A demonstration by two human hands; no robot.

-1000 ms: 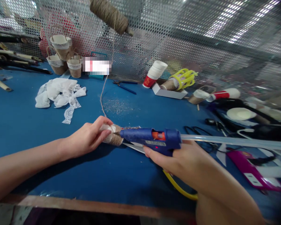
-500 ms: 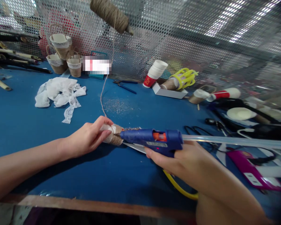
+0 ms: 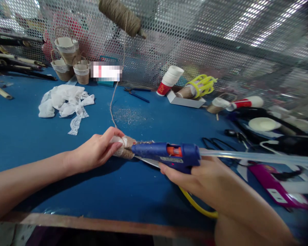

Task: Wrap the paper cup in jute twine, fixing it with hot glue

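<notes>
My left hand (image 3: 100,147) pinches a small twine-wrapped cup (image 3: 129,153) with white lace on it, lying on its side near the table's middle. A blue hot glue gun (image 3: 166,155) is gripped in my right hand (image 3: 195,172), a long clear glue stick (image 3: 246,156) running out of its back. The gun's nozzle meets the cup's twine or hangs just over it; I cannot tell which. From a spool of twine (image 3: 120,16) on the mesh wall, a strand (image 3: 112,102) drops to my left fingers. Scissors with a yellow handle (image 3: 199,206) lie partly hidden beneath my right hand.
White lace (image 3: 66,99) lies heaped at left, with finished twine baskets (image 3: 82,72) behind it. Pliers (image 3: 138,94), stacked paper cups (image 3: 170,80) and a white box (image 3: 186,100) stand along the mesh wall. Cables and a purple power strip (image 3: 274,188) crowd the right side.
The glue gun's rear has dipped very slightly, along with its glue stick. My left hand and the cup have stayed in place.
</notes>
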